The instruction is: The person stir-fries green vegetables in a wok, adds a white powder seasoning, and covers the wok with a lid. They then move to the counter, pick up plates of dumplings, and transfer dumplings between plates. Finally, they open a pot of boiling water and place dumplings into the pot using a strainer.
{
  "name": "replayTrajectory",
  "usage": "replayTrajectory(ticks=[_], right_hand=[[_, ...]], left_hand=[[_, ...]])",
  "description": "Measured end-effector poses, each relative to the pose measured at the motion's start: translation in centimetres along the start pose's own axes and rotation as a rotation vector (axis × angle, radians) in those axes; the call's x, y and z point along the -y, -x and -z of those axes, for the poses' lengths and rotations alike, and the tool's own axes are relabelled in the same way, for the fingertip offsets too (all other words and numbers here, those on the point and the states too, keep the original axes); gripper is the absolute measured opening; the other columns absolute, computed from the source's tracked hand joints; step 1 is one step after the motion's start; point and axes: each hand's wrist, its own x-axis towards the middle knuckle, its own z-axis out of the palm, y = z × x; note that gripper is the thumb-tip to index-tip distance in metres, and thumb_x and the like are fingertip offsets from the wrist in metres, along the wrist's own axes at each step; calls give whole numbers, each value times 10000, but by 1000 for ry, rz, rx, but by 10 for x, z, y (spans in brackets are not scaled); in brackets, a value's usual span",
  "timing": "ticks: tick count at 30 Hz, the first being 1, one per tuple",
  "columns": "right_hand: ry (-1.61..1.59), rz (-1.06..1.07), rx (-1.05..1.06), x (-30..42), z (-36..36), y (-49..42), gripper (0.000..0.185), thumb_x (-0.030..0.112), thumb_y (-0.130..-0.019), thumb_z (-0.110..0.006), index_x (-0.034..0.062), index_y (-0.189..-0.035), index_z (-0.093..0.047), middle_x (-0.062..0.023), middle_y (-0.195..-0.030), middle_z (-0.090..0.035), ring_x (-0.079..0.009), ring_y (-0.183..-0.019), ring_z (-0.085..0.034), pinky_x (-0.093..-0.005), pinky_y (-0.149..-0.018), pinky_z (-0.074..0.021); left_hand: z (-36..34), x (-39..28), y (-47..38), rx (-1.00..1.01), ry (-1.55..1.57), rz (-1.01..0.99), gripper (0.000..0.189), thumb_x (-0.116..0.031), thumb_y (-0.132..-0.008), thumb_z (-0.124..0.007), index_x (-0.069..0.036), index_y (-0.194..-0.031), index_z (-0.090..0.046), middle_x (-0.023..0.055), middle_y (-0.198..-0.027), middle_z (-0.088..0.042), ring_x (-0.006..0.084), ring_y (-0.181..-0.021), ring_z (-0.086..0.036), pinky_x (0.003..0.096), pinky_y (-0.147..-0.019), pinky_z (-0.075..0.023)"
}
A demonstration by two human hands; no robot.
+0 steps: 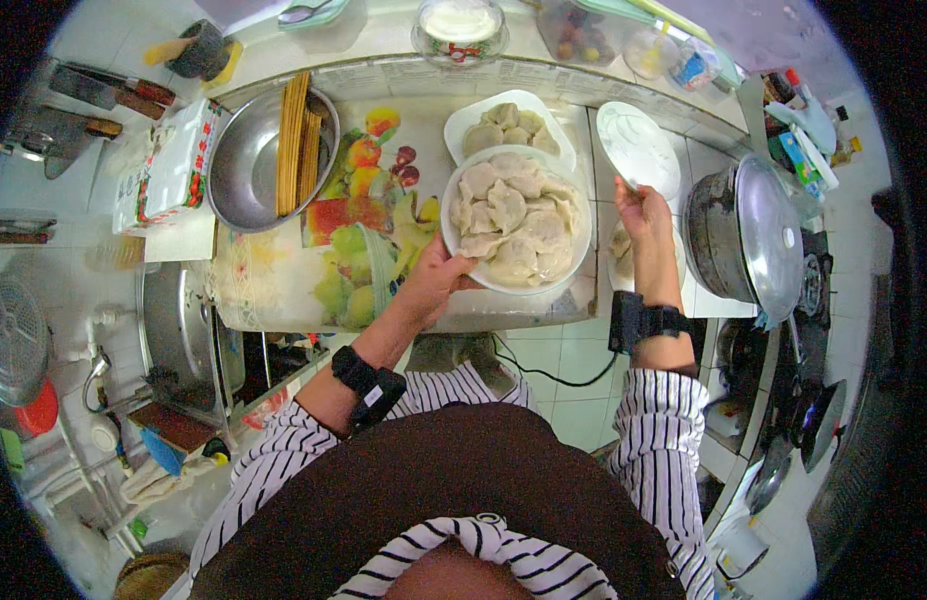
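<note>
My left hand (435,279) grips the lower left rim of a white plate heaped with dumplings (519,217). Behind that plate, partly covered by it, a squarish white dish (454,126) carries several more dumplings (512,129). In my right hand (643,210) is the near rim of another white plate (639,146) with a faint green pattern, tilted; no food shows on it. Under my right wrist a further light plate with dumplings (621,247) is partly hidden by the forearm.
Left on the fruit-print tablecloth (272,289), a steel basin (238,161) holds a bundle of wooden chopsticks (292,146) across its rim. A large lidded metal pot (715,232) stands at the right. Farther back are a covered bowl (459,30) and a plastic container (579,37).
</note>
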Motion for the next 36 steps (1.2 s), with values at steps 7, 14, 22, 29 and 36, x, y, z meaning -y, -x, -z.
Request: replayTrajectory(ticks=[7, 14, 22, 29, 36], right_hand=[[-87, -30, -124, -20, -13, -38, 266, 44, -901, -282, -134, -1086, -352, -281, -967, -531, -373, -801, -595, -395, -636, -568], [-153, 7, -62, -40, -7, -42, 267, 68, -923, -323, -126, -1104, -352, -279, -1013, -510, -389, -891, -574, -433, -718, -559], [246, -90, 177, -52, -16, 53, 379, 210, -948, -368, -70, -1204, -381, -216, -1117, -516, -293, -999, -561, -381, -852, -500], [440, -77, 395, -78, -14, 151, 502, 348, -947, -352, 50, -1348, -308, -99, -1276, -464, -200, -1099, -512, -314, -877, -454], [453, 27, 180, -105, 24, 153, 562, 408, -908, -444, 46, -1325, -340, -87, -1291, -449, -195, -1137, -477, -312, -912, -412]], left_hand=[[29, -5, 14, -79, -2, 29, 552, -1, -793, -496, -56, -1306, -297, 106, -1237, -477, 227, -1063, -538, 371, -838, -504], [39, -12, 21, -62, 3, 25, 527, -18, -816, -499, -81, -1301, -302, 86, -1224, -481, 192, -1032, -553, 349, -811, -515], [44, -19, 4, 41, 0, 34, 539, -43, -824, -517, -77, -1314, -294, 91, -1240, -477, 208, -1059, -542, 359, -826, -511], [52, -28, -19, 316, -149, 231, 534, -41, -834, -477, -90, -1326, -277, 88, -1236, -479, 203, -1038, -554, 350, -804, -520], [47, -10, -21, 332, -291, 323, 629, -254, -859, -530, -52, -1360, -207, 115, -1262, -461, 226, -1069, -536, 337, -804, -512]])
